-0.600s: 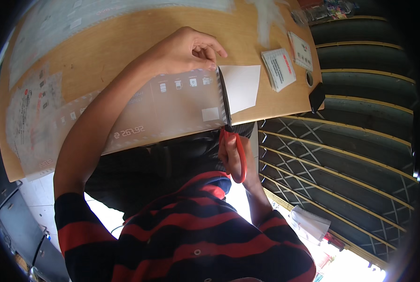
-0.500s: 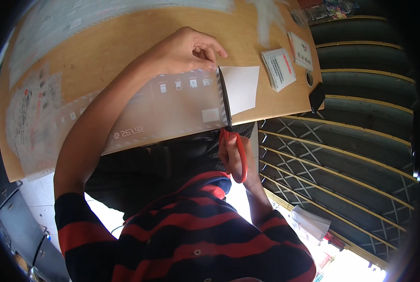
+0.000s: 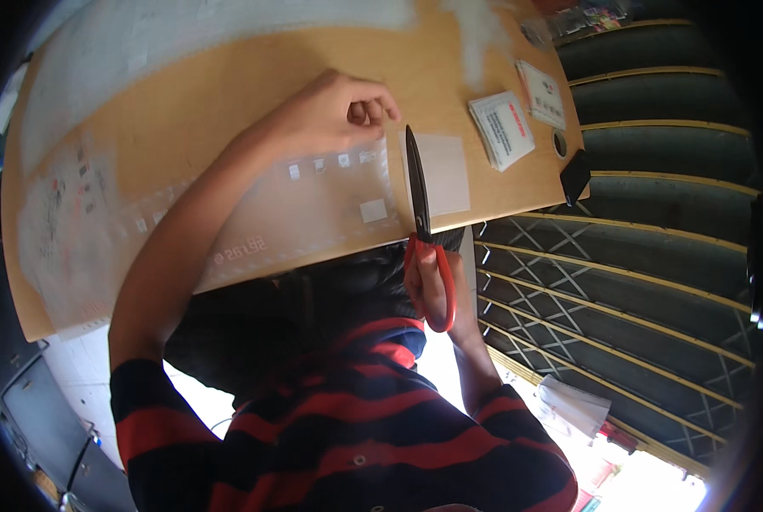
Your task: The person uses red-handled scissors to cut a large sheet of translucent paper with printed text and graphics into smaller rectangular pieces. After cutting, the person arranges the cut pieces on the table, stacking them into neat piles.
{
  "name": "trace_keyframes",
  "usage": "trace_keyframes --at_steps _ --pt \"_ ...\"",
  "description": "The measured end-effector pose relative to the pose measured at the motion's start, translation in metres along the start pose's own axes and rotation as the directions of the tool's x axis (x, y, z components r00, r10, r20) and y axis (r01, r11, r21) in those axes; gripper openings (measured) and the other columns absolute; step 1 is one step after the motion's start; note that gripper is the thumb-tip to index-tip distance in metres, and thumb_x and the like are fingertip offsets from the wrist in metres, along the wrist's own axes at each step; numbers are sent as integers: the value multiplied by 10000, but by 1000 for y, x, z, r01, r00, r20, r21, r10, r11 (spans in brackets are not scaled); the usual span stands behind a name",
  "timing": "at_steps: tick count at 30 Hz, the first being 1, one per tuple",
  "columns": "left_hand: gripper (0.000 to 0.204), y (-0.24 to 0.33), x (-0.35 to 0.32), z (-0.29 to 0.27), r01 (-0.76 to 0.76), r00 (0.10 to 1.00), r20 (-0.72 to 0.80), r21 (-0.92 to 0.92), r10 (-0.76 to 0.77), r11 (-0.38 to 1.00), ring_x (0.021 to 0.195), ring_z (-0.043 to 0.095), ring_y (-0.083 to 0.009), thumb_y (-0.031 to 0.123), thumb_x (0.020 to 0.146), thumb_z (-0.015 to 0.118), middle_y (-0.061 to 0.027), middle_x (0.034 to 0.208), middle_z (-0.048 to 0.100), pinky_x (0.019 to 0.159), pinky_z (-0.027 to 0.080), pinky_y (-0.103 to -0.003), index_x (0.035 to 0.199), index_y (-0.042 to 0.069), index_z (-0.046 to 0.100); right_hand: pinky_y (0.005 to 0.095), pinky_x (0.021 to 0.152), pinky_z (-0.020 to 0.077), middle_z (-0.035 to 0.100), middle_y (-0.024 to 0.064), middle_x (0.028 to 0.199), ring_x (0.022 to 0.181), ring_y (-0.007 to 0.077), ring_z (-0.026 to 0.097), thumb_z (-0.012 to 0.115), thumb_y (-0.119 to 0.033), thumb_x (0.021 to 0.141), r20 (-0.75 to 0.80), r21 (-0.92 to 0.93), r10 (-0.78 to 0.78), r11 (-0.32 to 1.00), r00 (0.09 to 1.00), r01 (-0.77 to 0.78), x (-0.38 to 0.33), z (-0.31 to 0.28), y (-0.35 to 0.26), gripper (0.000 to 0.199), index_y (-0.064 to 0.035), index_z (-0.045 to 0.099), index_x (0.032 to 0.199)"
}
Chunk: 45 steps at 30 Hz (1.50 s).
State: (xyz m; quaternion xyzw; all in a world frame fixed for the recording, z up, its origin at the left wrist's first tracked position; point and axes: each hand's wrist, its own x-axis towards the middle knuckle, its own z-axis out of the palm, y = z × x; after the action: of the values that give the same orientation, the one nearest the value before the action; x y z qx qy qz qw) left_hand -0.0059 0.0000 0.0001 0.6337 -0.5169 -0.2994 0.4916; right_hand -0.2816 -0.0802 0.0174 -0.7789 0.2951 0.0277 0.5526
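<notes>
The right hand is closed around the red handles of the scissors, just beyond the near edge of the counter. The blades are dark, lie together, and point away from the person, over the surface of the counter. The tip is near the fingers of the left hand and apart from them.

The left hand is at the far right corner of the printed clear sheet. Its fingers are partly curled, with one extended to the right. Whether they pinch the sheet or only rest on it cannot be told. The left forearm crosses above the sheet.

The sheet lies flat along the near edge of the counter. Its right edge has a striped border and stands just left of the blades, with a narrow gap between. A pale rectangular piece lies to the right; the blades overlap its left side in the view.

Farther right are a card stack and, just beside it, a second stack. A round hole and a black object are at the right end of the counter. A slatted shutter stands beyond that end.
</notes>
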Motion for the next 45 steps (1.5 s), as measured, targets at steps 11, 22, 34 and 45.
trace_keyframes --at_steps 11,22,34,45 --pt "98 24 10 -12 -344 889 1 661 457 667 788 622 -315 45 807 650 -110 859 662 705 505 -413 895 14 680 272 386 369 487 44 454 381 135 500 344 -543 1005 -218 60 -122 989 968 138 -37 -1 44 674 -32 496 592" --pt "241 57 43 -15 -118 988 -1 630 153 767 788 643 -293 226 862 674 -147 889 680 717 506 -391 937 -3 686 382 479 403 488 152 509 436 280 477 656 -260 922 -167 79 -146 984 975 161 -64 15 86 374 11 527 700" --pt "459 75 -32 94 -410 912 338 728 233 550 1027 606 -292 179 731 779 -136 1091 648 944 463 -415 1143 41 634 384 572 453 571 127 609 579 257 599 656 -239 922 231 95 -245 969 942 229 -94 1 155 263 5 612 832" --pt "153 22 187 -9 52 885 -456 -98 -91 994 554 634 -138 94 841 683 -111 785 704 464 484 -249 920 -36 691 243 390 367 525 -2 517 422 61 493 537 -387 1001 317 324 -65 945 946 -43 -66 4 169 465 -59 574 674"
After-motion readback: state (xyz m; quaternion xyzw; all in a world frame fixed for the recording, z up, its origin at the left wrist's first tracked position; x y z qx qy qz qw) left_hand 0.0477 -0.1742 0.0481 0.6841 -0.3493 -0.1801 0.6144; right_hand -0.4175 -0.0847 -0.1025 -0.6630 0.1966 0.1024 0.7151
